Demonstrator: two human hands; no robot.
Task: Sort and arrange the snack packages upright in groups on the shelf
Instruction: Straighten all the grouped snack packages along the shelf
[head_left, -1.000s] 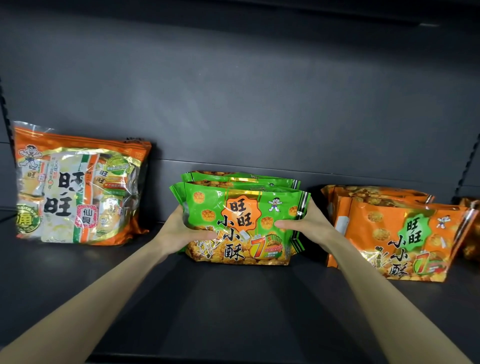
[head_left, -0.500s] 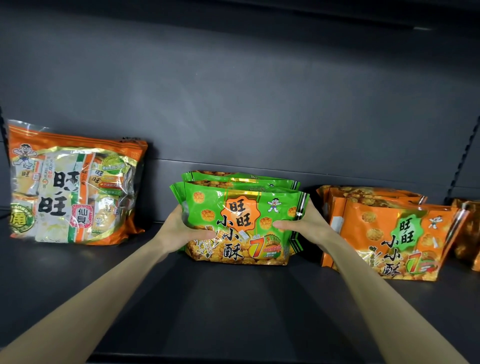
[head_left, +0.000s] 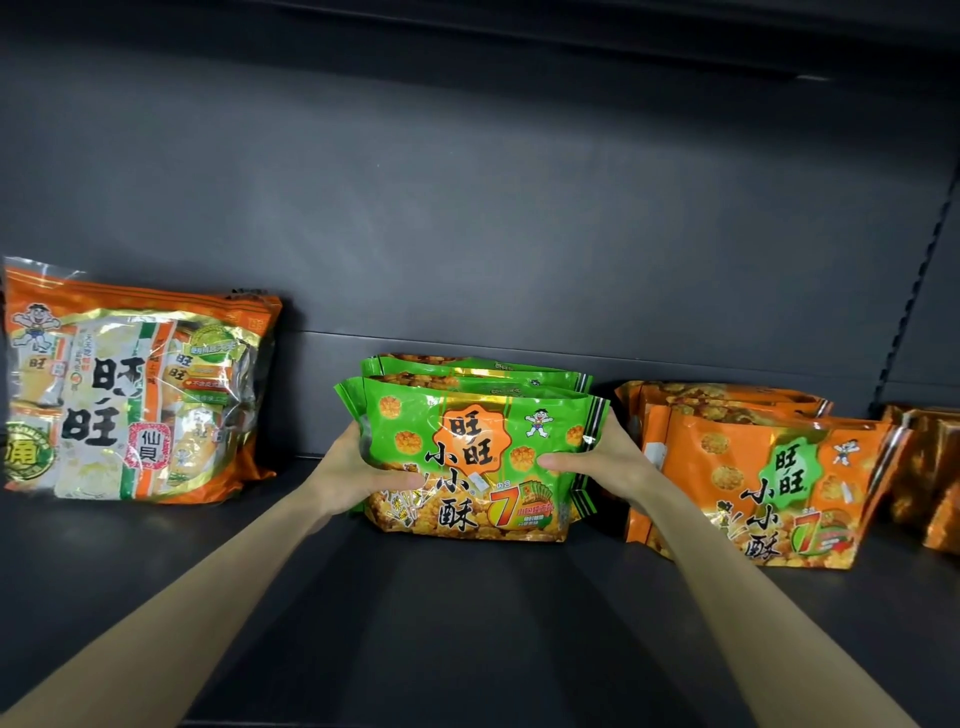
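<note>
A group of green snack bags (head_left: 470, 457) stands upright in the middle of the dark shelf (head_left: 467, 623). My left hand (head_left: 358, 475) grips the group's left side, thumb across the front bag. On the right side my right hand (head_left: 597, 462) grips it the same way. More green bags stand behind the front one. To the right, a group of orange snack bags (head_left: 769, 483) leans upright, partly behind my right forearm. A large orange and white rice cracker bag (head_left: 130, 395) stands upright at the far left.
The shelf's dark back panel (head_left: 467, 234) rises just behind the bags. More orange-brown packages (head_left: 930, 478) sit at the far right edge. A slotted upright rail (head_left: 919, 291) runs along the right. Bare shelf lies between the left bag and the green group.
Both hands keep the same hold on the green bags. The view has drifted slightly right, bringing more of the far-right packages into sight.
</note>
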